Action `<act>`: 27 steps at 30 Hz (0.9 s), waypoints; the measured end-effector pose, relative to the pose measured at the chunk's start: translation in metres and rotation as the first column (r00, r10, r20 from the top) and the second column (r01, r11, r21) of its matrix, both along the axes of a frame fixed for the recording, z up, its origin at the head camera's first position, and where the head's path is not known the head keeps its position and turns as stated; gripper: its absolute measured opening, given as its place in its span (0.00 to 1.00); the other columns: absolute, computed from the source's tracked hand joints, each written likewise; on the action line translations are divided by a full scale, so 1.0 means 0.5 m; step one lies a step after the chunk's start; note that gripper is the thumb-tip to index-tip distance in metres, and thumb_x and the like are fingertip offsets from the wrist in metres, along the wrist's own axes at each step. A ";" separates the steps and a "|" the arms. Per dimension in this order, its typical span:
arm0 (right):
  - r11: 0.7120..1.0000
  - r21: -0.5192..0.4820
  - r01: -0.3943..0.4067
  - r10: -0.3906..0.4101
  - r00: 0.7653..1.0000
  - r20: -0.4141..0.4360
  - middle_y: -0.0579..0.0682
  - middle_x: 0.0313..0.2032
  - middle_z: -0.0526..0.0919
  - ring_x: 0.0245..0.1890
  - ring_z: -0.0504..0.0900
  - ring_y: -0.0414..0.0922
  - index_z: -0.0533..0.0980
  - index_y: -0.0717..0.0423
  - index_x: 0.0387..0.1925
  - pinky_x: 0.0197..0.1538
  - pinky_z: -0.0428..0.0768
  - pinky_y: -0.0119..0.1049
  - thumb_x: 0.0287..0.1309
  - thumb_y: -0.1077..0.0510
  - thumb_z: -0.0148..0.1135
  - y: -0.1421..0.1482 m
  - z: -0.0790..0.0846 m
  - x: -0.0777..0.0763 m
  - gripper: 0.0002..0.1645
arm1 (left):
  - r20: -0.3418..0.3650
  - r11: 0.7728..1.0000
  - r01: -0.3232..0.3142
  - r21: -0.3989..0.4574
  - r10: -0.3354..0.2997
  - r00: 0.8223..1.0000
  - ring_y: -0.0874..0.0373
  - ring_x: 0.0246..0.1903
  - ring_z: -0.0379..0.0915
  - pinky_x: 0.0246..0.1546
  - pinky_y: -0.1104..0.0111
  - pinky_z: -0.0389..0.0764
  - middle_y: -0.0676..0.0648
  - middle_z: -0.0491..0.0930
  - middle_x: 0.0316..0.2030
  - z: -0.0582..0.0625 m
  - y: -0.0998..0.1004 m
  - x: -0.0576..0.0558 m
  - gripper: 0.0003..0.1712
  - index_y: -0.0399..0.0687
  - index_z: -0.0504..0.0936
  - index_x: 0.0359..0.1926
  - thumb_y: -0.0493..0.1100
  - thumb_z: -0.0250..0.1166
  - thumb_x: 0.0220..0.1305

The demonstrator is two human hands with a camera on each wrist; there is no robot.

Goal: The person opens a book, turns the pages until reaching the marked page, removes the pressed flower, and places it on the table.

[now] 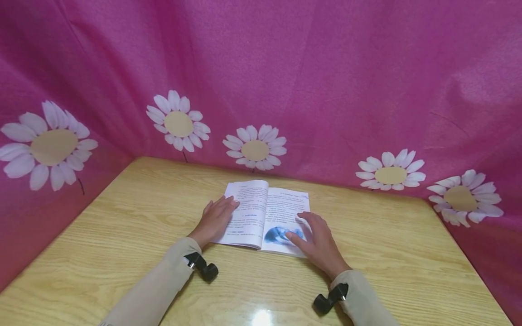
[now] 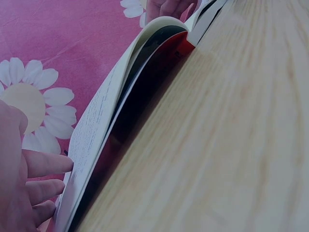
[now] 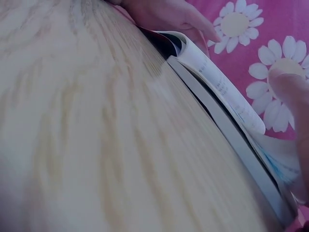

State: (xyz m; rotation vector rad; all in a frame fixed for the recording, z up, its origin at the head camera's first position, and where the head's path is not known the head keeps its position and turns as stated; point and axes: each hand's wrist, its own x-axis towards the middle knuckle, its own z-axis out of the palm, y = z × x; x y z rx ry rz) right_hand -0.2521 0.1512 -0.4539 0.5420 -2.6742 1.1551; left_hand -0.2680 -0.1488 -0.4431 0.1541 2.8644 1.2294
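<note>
Sleeves (image 1: 159, 283), left hand (image 1: 215, 220), right hand (image 1: 321, 242), open book (image 1: 261, 216)

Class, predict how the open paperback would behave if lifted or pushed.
The open paperback would probably flop when lifted, since its left-hand pages arch in the left wrist view. Pushed, it seems unlikely to roll, lying spread on the wooden table.

Book pages (image 1: 248, 206): white, dark print, one blue picture (image 1: 277, 234)
Cloth (image 1: 326, 90): magenta, white tan-centred daisies (image 1: 256, 150)
Table (image 1: 122, 217): yellowish woodgrain
Sleeves (image 1: 159, 283): plain beige
</note>
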 end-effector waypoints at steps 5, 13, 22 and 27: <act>0.999 -0.008 0.033 -0.033 0.999 -0.023 0.53 0.63 0.69 0.65 0.63 0.52 0.69 0.53 0.62 0.66 0.57 0.57 0.55 0.34 0.64 -0.013 0.002 -0.006 0.41 | 0.006 1.000 0.000 0.000 0.000 1.000 0.50 0.74 0.40 0.72 0.54 0.31 0.47 0.57 0.72 0.001 0.000 -0.001 0.31 0.51 0.70 0.67 0.58 0.34 0.76; 0.981 0.033 0.191 -0.189 0.981 -0.046 0.52 0.57 0.71 0.56 0.67 0.50 0.68 0.51 0.62 0.60 0.56 0.54 0.51 0.26 0.60 -0.024 0.006 -0.015 0.46 | 0.015 1.000 -0.010 0.011 0.009 1.000 0.50 0.74 0.40 0.72 0.54 0.31 0.46 0.57 0.72 0.002 0.005 0.000 0.31 0.52 0.69 0.68 0.59 0.35 0.75; 0.943 0.058 0.328 -0.326 0.944 -0.051 0.50 0.38 0.71 0.34 0.68 0.46 0.70 0.51 0.61 0.41 0.60 0.40 0.46 0.20 0.58 -0.028 0.009 -0.013 0.51 | 0.007 1.000 0.001 0.016 -0.001 1.000 0.49 0.74 0.39 0.72 0.53 0.30 0.45 0.57 0.72 -0.002 0.001 0.000 0.31 0.50 0.69 0.68 0.58 0.35 0.75; 0.933 0.072 0.353 -0.352 0.936 -0.020 0.50 0.39 0.73 0.36 0.70 0.47 0.68 0.50 0.62 0.38 0.67 0.39 0.45 0.19 0.57 -0.028 0.010 -0.012 0.53 | 0.007 1.000 0.004 0.013 -0.004 1.000 0.50 0.74 0.39 0.72 0.54 0.31 0.45 0.57 0.72 -0.001 0.001 0.000 0.31 0.51 0.69 0.68 0.58 0.35 0.76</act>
